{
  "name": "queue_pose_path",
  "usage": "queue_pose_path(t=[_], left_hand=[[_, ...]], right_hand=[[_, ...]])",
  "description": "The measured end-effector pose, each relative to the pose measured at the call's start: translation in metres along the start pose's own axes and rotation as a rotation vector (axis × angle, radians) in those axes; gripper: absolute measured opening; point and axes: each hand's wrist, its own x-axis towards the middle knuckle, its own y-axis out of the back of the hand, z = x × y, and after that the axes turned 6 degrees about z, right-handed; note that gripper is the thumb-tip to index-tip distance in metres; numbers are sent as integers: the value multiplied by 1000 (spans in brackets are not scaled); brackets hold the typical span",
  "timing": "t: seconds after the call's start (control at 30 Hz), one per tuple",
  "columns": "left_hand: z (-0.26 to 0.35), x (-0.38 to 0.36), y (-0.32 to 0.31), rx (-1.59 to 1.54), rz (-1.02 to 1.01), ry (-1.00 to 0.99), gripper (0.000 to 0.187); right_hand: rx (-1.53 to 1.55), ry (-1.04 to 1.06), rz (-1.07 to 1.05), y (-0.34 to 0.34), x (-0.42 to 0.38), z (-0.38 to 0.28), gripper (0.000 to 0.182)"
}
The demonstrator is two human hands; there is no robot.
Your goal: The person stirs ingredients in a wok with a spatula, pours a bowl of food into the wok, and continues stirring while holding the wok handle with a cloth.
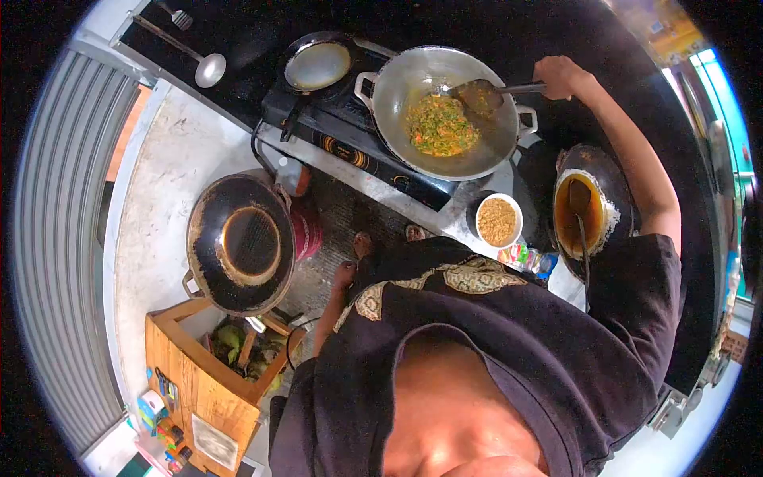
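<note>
My right hand (559,77) is wrapped round the handle of a spatula (482,97). The spatula's dark blade rests inside a large grey two-handled wok (391,127), at the edge of a heap of chopped green and orange vegetables (442,127). The wok sits on the right side of a black gas stove (342,151). A small frying pan (318,67) occupies the left burner. Low at my side hangs my left hand (344,274), away from the cookware; its fingers are hidden by the angle from above.
A white tub of brown crumbs (498,220) stands right of the stove, near a dark wok of orange-brown liquid (574,215) with a ladle. Left is a big blackened wok (202,266) above a wooden cabinet (183,350). A metal ladle (210,71) lies at the upper left.
</note>
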Motion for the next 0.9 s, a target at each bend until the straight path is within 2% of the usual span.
queue_pose_path(t=[0.07,0.1,0.17,0.2,0.23,0.33,0.4,0.47,0.5,0.57,0.6,0.67,0.77,0.87,0.9], left_hand=[[-5,10,-2,16,-6,-28,43],[4,4,4,-37,9,28,41],[32,-22,22,-143,36,147,39],[27,-22,21,-127,49,109,38],[17,-18,16,-111,61,71,36],[-10,-15,4,-77,24,29,35],[-27,-13,-4,-51,12,13,36],[-42,-11,-13,-15,12,-1,37],[-49,-9,-18,-3,13,-4,37],[-55,-4,-25,31,15,-6,38],[-56,-2,-25,40,17,-17,38],[-53,3,-22,58,1,-68,40],[-13,-11,4,56,70,4,45],[-12,8,6,-36,19,-111,46],[-9,8,9,-57,8,-107,46]], right_hand=[[374,-225,-235,-17,6,21,19],[562,-334,-350,-25,8,29,19],[519,-321,-572,-34,11,35,21],[496,-315,-686,-36,11,35,23],[560,-386,-743,-27,1,26,26],[772,-349,-768,-65,-12,10,29],[905,-212,-627,-100,-18,-18,32],[1186,-253,-454,-139,-21,-60,36],[1020,-209,-384,-139,-19,-86,37],[676,-48,49,-185,-7,-128,40],[483,68,403,-222,-2,-144,41],[695,-239,97,-166,-5,-182,45],[789,-309,260,-174,7,-205,45],[930,-289,536,-193,14,-218,39],[1200,-359,448,-189,11,-219,36]])
